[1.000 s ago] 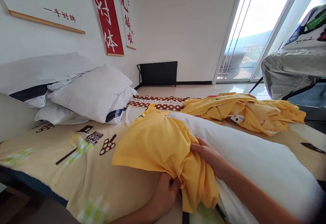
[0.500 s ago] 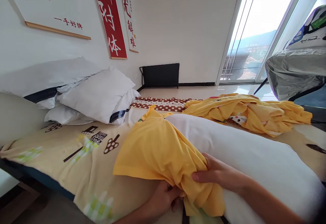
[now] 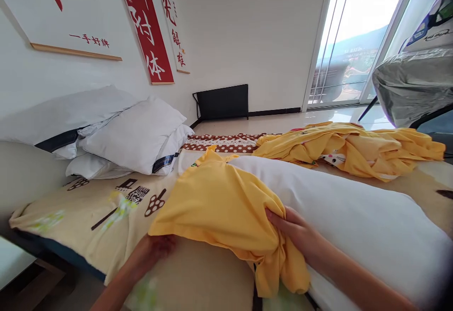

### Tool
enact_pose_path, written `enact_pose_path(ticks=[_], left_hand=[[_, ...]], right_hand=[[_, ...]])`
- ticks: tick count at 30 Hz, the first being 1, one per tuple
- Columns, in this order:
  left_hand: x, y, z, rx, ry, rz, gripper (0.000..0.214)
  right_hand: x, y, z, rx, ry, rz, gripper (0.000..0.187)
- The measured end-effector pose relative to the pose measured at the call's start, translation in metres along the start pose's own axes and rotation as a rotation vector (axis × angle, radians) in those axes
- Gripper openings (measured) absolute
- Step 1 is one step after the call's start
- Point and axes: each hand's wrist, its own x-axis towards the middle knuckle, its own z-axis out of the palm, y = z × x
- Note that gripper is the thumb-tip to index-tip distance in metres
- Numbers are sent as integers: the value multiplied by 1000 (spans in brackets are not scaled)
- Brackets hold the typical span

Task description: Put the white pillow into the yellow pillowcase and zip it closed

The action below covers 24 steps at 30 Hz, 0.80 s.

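A long white pillow (image 3: 347,221) lies across the bed in front of me, its far end inside a yellow pillowcase (image 3: 215,207). My right hand (image 3: 295,231) rests on the pillow and grips the bunched open edge of the pillowcase. My left hand (image 3: 157,246) is at the near left corner of the pillowcase, under its hem; it is blurred and its fingers are mostly hidden.
A stack of white pillows (image 3: 116,136) leans on the wall at the left. A crumpled yellow cover (image 3: 354,148) lies at the back right of the patterned bed sheet (image 3: 88,207). A grey covered object (image 3: 410,87) stands at the right by the glass door.
My left hand has moved left from the bunched cloth below the right hand to the pillowcase's near corner. The right hand keeps its grip on the gathered edge.
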Motion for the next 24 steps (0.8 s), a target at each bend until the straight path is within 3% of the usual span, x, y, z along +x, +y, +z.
enact_pose_path(ticks=[1, 3, 5, 8, 12, 16, 20, 24], left_hand=[[6, 11, -11, -98, 116, 16, 12], [17, 34, -23, -199, 177, 5, 15], [28, 54, -21, -207, 102, -69, 28], [42, 72, -1, -87, -95, -132, 41], [51, 77, 21, 248, -232, -116, 31], [51, 71, 19, 326, -248, -169, 31], [55, 62, 14, 364, -149, -85, 30], [65, 78, 12, 380, -15, 95, 36]], right_hand=[[1, 1, 1, 2, 4, 7, 50], [2, 3, 3, 7, 18, 21, 51], [2, 4, 4, 12, 33, 27, 50], [1, 6, 4, 16, 32, 40, 48], [-3, 6, 3, -35, 1, 36, 46], [-5, 7, 6, -129, -44, 15, 46], [-5, 10, 10, -167, -71, 4, 43], [-13, 8, 12, -219, -38, 7, 39]])
